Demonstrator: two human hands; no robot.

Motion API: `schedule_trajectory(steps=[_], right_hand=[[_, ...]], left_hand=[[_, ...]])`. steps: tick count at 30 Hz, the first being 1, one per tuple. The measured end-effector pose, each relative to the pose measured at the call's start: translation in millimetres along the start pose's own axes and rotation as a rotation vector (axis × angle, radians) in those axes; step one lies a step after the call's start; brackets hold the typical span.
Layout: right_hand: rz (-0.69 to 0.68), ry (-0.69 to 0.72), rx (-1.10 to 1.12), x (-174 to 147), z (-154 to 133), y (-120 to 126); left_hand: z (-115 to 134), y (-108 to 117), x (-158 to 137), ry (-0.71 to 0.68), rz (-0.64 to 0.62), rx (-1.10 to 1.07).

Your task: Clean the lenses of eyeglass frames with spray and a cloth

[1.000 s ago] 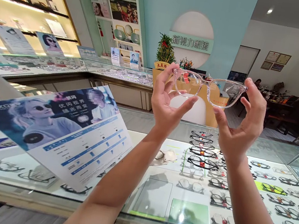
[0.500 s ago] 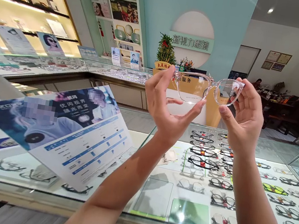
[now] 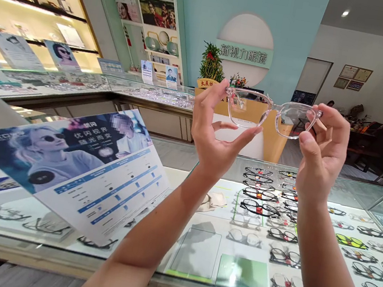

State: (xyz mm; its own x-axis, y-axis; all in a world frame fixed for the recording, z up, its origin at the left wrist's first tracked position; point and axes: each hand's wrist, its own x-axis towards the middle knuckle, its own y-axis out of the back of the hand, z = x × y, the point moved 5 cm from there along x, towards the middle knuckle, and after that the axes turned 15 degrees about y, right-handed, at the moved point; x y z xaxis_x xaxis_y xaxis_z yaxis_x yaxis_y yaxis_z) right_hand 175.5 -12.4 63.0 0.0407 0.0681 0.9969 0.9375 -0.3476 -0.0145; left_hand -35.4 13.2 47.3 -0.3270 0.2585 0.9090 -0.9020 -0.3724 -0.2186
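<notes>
Raised in front of me above the glass counter is a pair of clear-framed eyeglasses [image 3: 274,107]. My left hand [image 3: 218,128] is closed on its left side, with fingertips at the upper left corner and the thumb under the left lens. On the other side my right hand [image 3: 324,151] grips the right end, its thumb near the lower edge of the right lens. The lenses face me, and the orange desk shows through them. The temples are hard to make out.
Below my hands, a glass display counter [image 3: 192,273] holds rows of eyeglasses [image 3: 261,208]. A beige cloth [image 3: 214,201] lies beside my left forearm. At the left stands a tilted printed card [image 3: 98,172]. Farther back are an orange desk [image 3: 276,140] and a potted plant [image 3: 212,63].
Both hands have shifted slightly right with the eyeglasses. The right hand has moved farther from the left, and the frame now looks turned more squarely towards me.
</notes>
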Motion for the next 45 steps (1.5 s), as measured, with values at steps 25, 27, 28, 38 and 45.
schedule_trajectory(steps=[25, 27, 28, 38, 45], right_hand=[[0.227, -0.093, 0.049, 4, -2, 16], [0.227, -0.152, 0.113, 4, 4, 16], [0.226, -0.191, 0.143, 3, 7, 15], [0.281, -0.182, 0.168, 3, 5, 14], [0.204, -0.066, 0.031, 3, 0, 13]], left_hand=[[-6, -6, -5, -0.007, -0.021, 0.04], [5, -4, -6, -0.058, 0.05, 0.074], [12, -3, -7, -0.105, 0.087, 0.092], [-12, -11, -4, 0.045, -0.117, 0.034], [-28, -14, -1, 0.07, -0.177, 0.004]])
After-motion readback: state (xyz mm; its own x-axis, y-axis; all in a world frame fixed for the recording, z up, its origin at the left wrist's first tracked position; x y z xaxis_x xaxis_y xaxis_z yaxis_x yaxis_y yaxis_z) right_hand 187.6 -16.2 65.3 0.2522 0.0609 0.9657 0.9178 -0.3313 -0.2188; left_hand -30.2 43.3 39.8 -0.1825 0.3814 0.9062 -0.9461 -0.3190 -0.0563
